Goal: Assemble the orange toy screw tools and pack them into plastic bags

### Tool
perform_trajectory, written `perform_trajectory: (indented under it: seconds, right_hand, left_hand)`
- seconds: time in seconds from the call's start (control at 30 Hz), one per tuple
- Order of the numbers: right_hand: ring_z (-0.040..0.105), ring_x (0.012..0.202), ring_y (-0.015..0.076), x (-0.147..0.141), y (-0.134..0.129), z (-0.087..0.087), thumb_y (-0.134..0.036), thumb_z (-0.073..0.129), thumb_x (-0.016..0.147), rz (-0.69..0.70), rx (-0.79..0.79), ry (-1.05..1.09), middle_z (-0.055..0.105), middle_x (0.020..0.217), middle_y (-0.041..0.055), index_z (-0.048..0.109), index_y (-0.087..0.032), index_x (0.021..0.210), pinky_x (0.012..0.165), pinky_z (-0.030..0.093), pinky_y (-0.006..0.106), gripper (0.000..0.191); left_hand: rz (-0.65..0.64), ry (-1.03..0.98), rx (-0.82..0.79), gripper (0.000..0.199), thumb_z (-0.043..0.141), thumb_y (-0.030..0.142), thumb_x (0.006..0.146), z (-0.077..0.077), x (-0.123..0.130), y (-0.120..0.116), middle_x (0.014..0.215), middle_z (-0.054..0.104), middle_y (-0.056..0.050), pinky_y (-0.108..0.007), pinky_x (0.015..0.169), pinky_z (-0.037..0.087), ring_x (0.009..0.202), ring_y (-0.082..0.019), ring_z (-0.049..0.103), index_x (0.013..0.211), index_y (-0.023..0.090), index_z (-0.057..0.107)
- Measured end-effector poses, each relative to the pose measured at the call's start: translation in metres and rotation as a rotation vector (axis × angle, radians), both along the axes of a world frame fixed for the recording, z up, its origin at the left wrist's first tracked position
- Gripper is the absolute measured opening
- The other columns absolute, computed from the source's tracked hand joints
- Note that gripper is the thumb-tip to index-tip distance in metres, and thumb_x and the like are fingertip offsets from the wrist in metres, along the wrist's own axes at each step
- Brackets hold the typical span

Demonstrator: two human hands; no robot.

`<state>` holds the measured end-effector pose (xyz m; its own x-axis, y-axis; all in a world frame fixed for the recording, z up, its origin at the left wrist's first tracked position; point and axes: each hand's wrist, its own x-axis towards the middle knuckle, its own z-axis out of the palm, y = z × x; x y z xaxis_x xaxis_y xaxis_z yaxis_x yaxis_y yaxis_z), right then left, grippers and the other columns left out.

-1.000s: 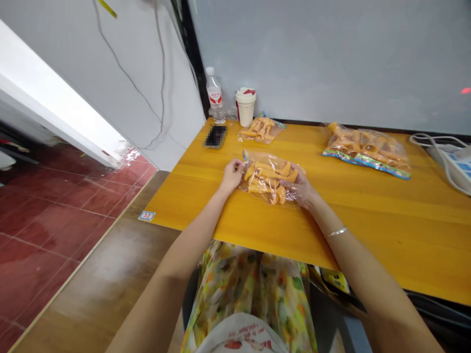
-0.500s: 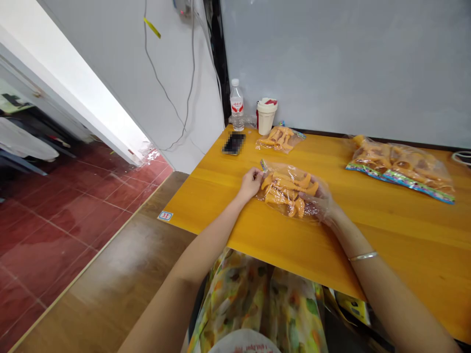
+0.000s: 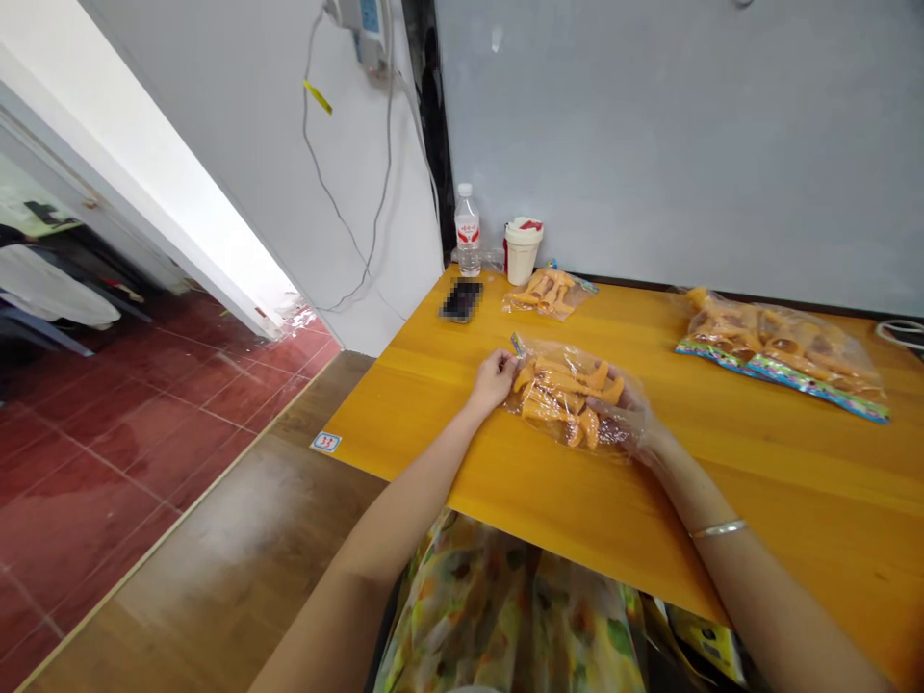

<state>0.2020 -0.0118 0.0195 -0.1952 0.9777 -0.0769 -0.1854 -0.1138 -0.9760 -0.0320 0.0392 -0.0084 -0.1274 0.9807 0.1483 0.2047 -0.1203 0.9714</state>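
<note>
A clear plastic bag (image 3: 543, 435) lies on the table in front of me, full of orange plastic pieces (image 3: 555, 380) shaped like doll limbs. Pinched at the bag's left edge, close to its coloured header strip (image 3: 517, 344), are the fingers of my left hand (image 3: 495, 379). My right hand (image 3: 622, 416) is at the other end, with clear film over its fingers and wrist; it seems to be inside the bag. Its fingers are bent round the orange pieces at that side, and some fingertips are hidden by film and glare.
Behind are another bag of orange pieces (image 3: 550, 292), a phone (image 3: 462, 300), a water bottle (image 3: 468, 236) and a cream cup (image 3: 523, 252). More bagged orange pieces (image 3: 786, 337) lie at the right back. A number label (image 3: 326, 442) marks the table's left corner.
The whole scene sits slightly lower in view, as the camera has tilted up. Both hands keep their places on the bag, with hardly any movement of the pieces.
</note>
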Motion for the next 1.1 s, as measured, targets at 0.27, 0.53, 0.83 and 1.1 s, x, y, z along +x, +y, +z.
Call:
perform_trajectory:
  seconds: [0.27, 0.53, 0.83, 1.1]
  right_hand:
    - [0.067, 0.117, 0.0287, 0.0012, 0.0005, -0.0003, -0.032, 0.087, 0.068, -0.003, -0.048, 0.028, 0.066, 0.134, 0.0042, 0.055, -0.034, 0.13, 0.096, 0.058, 0.045, 0.07]
    - [0.068, 0.115, 0.0269, -0.0009, 0.0004, 0.0019, -0.028, 0.087, 0.066, -0.039, -0.109, 0.017, 0.066, 0.133, 0.0023, 0.054, -0.036, 0.131, 0.097, 0.058, 0.043, 0.074]
    - [0.068, 0.115, 0.0285, -0.0005, 0.0009, -0.0005, -0.034, 0.088, 0.065, -0.05, -0.094, -0.011, 0.064, 0.137, 0.0041, 0.052, -0.036, 0.135, 0.096, 0.059, 0.044, 0.078]
    - [0.069, 0.112, 0.0285, -0.002, -0.0006, 0.0055, -0.033, 0.088, 0.064, -0.053, -0.129, -0.025, 0.065, 0.136, 0.004, 0.051, -0.036, 0.135, 0.087, 0.063, 0.041, 0.08]
  left_hand:
    - [0.002, 0.007, -0.017, 0.016, 0.054, 0.018, 0.091, -0.0017, 0.0003, 0.0012, 0.065, 0.053, 0.005, -0.022, 0.063, 0.038, 0.06, -0.01, 0.047, 0.075, 0.018, 0.053]
    - [-0.016, 0.012, -0.011, 0.016, 0.052, 0.018, 0.092, -0.0037, 0.0004, 0.002, 0.061, 0.052, 0.006, -0.023, 0.065, 0.039, 0.059, -0.011, 0.049, 0.076, 0.019, 0.052]
    - [-0.022, 0.012, -0.023, 0.016, 0.052, 0.019, 0.092, -0.0033, 0.0006, 0.0017, 0.06, 0.05, 0.006, -0.023, 0.063, 0.038, 0.058, -0.011, 0.047, 0.076, 0.02, 0.05]
    - [-0.015, 0.018, -0.007, 0.018, 0.052, 0.018, 0.092, 0.0005, 0.0006, -0.0009, 0.061, 0.051, 0.005, -0.023, 0.065, 0.039, 0.06, -0.011, 0.048, 0.074, 0.02, 0.05]
